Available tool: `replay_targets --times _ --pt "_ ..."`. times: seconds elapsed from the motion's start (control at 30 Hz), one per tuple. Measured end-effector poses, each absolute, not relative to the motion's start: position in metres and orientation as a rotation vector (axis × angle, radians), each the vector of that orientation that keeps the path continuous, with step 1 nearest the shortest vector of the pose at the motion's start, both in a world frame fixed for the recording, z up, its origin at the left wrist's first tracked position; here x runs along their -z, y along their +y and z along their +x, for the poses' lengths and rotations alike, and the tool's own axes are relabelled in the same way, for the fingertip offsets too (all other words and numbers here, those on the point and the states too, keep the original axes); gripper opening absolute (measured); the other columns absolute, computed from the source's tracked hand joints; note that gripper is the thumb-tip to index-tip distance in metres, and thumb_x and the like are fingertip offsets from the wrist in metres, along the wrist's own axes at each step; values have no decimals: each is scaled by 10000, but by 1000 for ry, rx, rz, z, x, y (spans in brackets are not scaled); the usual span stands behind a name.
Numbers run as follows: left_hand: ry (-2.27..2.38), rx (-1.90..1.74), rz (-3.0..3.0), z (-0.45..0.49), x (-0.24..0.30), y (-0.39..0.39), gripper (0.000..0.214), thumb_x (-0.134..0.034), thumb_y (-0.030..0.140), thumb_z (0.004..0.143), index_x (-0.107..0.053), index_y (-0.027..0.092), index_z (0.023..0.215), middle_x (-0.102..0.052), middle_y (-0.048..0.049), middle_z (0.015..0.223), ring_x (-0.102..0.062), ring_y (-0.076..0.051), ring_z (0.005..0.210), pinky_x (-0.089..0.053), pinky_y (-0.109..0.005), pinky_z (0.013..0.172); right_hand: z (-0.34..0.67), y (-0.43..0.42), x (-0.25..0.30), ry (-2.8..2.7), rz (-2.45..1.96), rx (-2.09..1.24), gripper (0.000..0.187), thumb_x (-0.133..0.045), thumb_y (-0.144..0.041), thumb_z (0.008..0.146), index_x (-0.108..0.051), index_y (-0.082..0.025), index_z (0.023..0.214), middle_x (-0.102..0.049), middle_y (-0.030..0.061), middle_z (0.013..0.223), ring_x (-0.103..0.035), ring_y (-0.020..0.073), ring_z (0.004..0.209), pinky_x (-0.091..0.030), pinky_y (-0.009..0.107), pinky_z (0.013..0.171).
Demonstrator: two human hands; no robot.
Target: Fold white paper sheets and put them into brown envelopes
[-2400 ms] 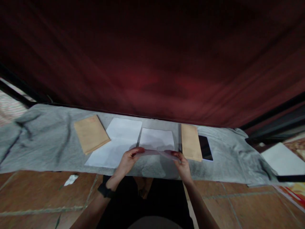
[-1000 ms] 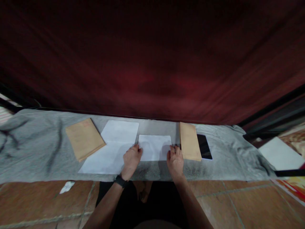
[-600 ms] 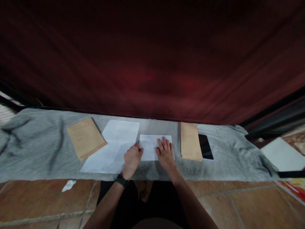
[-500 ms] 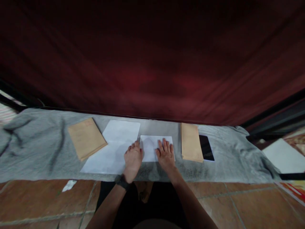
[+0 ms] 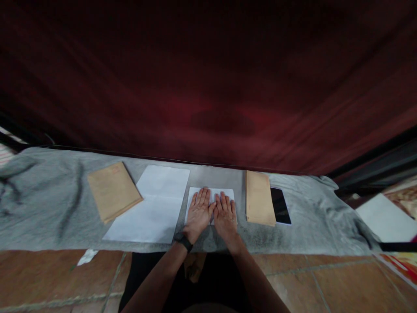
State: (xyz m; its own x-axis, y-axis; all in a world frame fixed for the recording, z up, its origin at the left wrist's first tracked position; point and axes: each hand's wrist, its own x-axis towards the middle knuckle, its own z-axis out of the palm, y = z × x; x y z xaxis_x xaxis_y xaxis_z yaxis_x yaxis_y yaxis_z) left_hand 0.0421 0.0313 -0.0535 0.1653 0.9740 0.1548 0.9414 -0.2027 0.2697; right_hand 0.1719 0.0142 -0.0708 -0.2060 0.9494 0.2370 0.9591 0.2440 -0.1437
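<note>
A folded sheet of white paper lies on the grey cloth in front of me, mostly covered by my hands. My left hand rests flat on its left half, fingers stretched out, a dark watch on the wrist. Flat on the right half is my right hand, its fingers slightly spread. The two thumbs touch or nearly touch. To the left lie larger white sheets with a crease across them, partly under a stack of brown envelopes.
Another stack of brown envelopes lies to the right, beside a dark phone. Grey cloth covers the long surface, with a dark red curtain behind it. A white scrap is on the tiled floor.
My left hand has moved right, from the edge between the papers onto the folded paper, and its fingers have straightened. My right hand stays on the paper. The view has shifted slightly.
</note>
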Motion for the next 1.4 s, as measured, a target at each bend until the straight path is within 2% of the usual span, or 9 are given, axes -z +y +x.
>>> replay_targets --times 0.13,0.33,0.43,0.57,0.63,0.87,1.2,1.3,1.4 --pt "2062 -401 2264 25 56 26 610 -290 385 1015 -325 69 1535 -333 -144 1600 -211 -241 1521 -157 -449 1253 181 18 77 -2091 -1801 104 510 -288 -262 1047 -372 -105 1526 -358 167 1582 -341 264 1462 -284 475 1179" --pt "2089 -378 2261 25 56 24 621 -296 385 1013 -332 40 1528 -310 -166 1604 -210 -264 1519 -146 -453 1252 191 27 77 -1921 -1907 172 535 -325 -298 1046 -398 3 1481 -417 265 1519 -393 325 1425 -316 529 1149" --pt "2086 -366 2263 25 56 24 608 -299 369 1011 -345 47 1524 -314 -161 1604 -209 -266 1519 -146 -456 1251 170 35 69 -2035 -1797 86 534 -309 -299 1044 -375 -44 1508 -374 209 1564 -336 297 1462 -282 508 1177" --pt "2083 -303 2264 24 54 24 559 -265 214 989 -365 60 1516 -319 -138 1607 -212 -236 1518 -158 -434 1251 139 45 63 -2303 -1585 -112 509 -297 -305 1046 -413 -119 1506 -406 134 1564 -324 226 1473 -259 441 1205" --pt "2085 -295 2253 24 53 24 559 -265 188 979 -373 58 1512 -329 -136 1604 -217 -229 1517 -157 -426 1252 136 49 64 -2347 -1580 -139 504 -303 -305 1049 -422 -113 1500 -396 130 1570 -315 219 1476 -239 427 1215" --pt "2077 -374 2245 25 53 24 607 -321 351 994 -328 82 1538 -328 -146 1599 -233 -251 1514 -172 -460 1246 178 52 72 -2258 -1685 16 534 -366 -327 1043 -365 -100 1527 -366 163 1576 -326 237 1471 -261 447 1198" --pt "2075 -431 2239 26 54 22 603 -322 341 996 -349 42 1519 -339 -170 1592 -235 -264 1512 -170 -457 1250 205 31 82 -2117 -1758 168 581 -319 -387 1051 -356 -45 1519 -423 213 1534 -382 282 1432 -311 470 1158" --pt "2040 -514 2244 47 54 23 585 -307 297 993 -338 52 1523 -377 -177 1573 -276 -273 1498 -212 -499 1238 206 29 79 -2120 -1795 146 569 -336 -348 1038 -355 -43 1519 -402 209 1549 -361 282 1443 -308 465 1161" --pt "1802 -568 2352 78 53 24 560 -290 306 1008 -341 113 1531 -418 -130 1563 -311 -240 1486 -236 -487 1235 206 28 77 -2170 -1804 143 543 -334 -208 999 -359 -57 1520 -356 177 1582 -325 264 1464 -288 455 1174"
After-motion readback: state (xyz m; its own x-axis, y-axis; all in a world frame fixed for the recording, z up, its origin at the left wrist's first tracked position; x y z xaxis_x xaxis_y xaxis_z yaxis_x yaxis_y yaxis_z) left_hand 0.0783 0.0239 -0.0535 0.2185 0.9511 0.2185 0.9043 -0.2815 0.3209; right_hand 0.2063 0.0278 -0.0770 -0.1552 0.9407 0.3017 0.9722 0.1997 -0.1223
